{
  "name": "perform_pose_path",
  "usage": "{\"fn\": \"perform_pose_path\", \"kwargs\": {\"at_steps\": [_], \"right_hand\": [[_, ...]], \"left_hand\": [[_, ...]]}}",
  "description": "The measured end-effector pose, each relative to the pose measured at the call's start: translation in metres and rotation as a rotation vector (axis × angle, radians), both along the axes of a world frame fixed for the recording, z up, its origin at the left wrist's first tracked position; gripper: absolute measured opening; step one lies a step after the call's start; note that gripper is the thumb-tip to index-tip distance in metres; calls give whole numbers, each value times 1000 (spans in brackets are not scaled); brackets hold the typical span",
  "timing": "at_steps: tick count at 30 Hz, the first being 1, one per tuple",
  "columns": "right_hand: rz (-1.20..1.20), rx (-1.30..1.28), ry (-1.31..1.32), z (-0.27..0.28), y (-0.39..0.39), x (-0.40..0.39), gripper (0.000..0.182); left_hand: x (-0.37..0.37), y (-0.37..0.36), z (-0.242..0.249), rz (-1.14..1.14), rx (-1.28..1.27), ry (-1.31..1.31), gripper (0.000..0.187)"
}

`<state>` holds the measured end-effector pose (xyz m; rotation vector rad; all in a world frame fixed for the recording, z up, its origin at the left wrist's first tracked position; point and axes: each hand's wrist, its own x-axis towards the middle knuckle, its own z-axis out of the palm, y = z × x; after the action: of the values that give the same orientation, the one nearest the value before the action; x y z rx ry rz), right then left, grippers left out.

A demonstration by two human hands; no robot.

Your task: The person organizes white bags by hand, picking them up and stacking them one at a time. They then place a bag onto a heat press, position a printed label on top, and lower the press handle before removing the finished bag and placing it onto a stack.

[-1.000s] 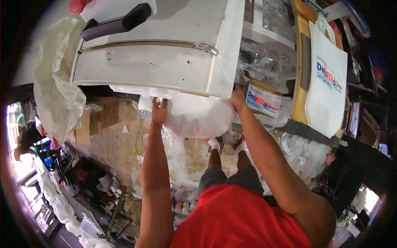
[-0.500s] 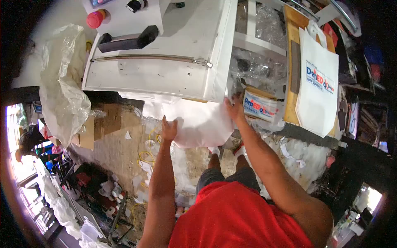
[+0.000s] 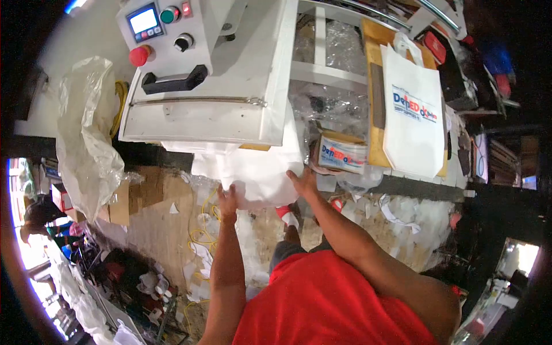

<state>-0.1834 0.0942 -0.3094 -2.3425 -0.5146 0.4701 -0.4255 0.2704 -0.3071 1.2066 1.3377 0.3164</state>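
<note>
White, soft fabric sheet (image 3: 259,169) hangs beneath the boxy metal press (image 3: 213,92); I see my left hand (image 3: 227,199) flat, fingers spread, my right hand (image 3: 303,181) pressing its edge.

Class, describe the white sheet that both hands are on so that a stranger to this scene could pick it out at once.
Start at the big white machine with the control panel and black handle. Just below its front edge hangs the white sheet, with the left hand and right hand on its lower edge. Unlike the printed white bag to the right, it is plain, with no lettering.
</note>
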Motion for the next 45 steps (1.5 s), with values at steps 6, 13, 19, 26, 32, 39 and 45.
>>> {"fn": "perform_pose_path", "kwargs": {"at_steps": [6,13,19,26,32,39,45], "right_hand": [[-151,-50,103,44,-6,0,99],[-148,-127,144,39,-6,7,69],[-205,73,613,72,-41,50,43],[-136,399,985,155,-162,41,60],[2,581,988,318,-229,52,70],[352,38,-773,457,-220,239,32],[353,1329,-1001,659,-259,251,29]], "left_hand": [[-20,-20,33,279,-301,-172,83],[-48,-53,41,275,-345,-35,82],[-73,-50,18,-19,90,199,85],[-6,-93,184,-154,-168,-87,72],[59,-92,343,-360,305,-314,41],[265,-65,484,-528,947,-476,25],[313,-146,650,-47,1822,-1117,22]]}}
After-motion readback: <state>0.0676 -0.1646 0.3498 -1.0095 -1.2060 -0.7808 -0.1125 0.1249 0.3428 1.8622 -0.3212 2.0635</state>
